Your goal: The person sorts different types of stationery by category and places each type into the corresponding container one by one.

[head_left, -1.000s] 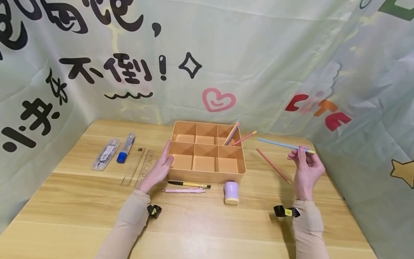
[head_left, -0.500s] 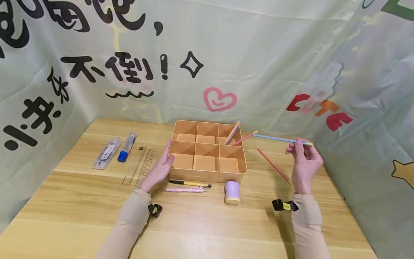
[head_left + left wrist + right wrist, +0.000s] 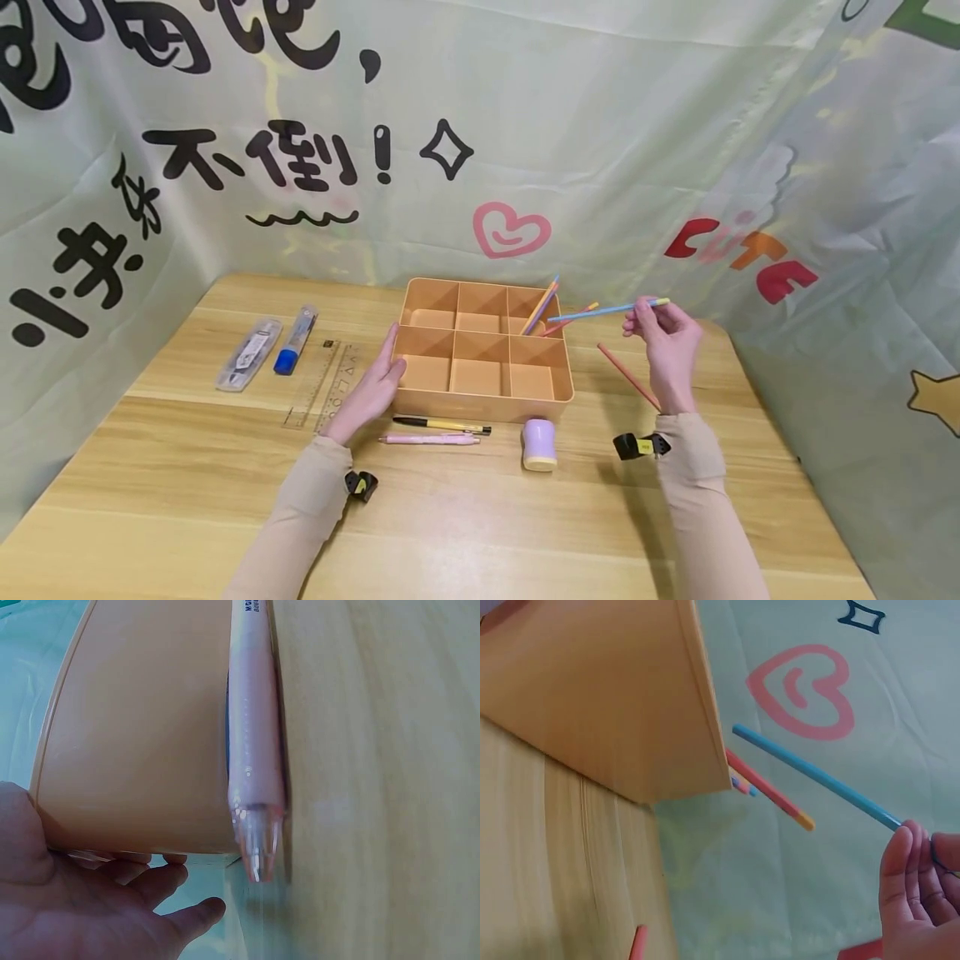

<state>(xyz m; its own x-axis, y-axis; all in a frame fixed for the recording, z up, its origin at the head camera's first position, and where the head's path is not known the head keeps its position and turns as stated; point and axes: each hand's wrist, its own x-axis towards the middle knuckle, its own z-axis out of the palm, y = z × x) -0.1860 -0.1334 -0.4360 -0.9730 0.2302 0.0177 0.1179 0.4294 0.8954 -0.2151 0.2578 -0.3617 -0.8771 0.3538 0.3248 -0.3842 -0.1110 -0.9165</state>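
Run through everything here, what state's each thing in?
Organizer box: open-topped, held by left hand
Blue pencil: gripped in right hand, raised
Pencils in box: leaning
Loose red pencil: lying flat
Yellow pen: lying
Pink pen: lying
Tube: blue cap on, lying
Ruler: lying flat
Clear case: lying flat, seemingly closed
Lilac object: upright or lying, unclear

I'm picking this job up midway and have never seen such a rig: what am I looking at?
No machine here: a person works bare-handed. The wide picture comes from a head-worn camera; the two close ones come from the wrist cameras. The right hand pinches a blue stick; the left hand holds the left side of an orange divided box. More sticks lean in its back right compartment. On the wooden table are a red stick, a black-and-yellow pen, a pink pen, a purple object, a clear ruler, a blue-capped tube and a clear pack.
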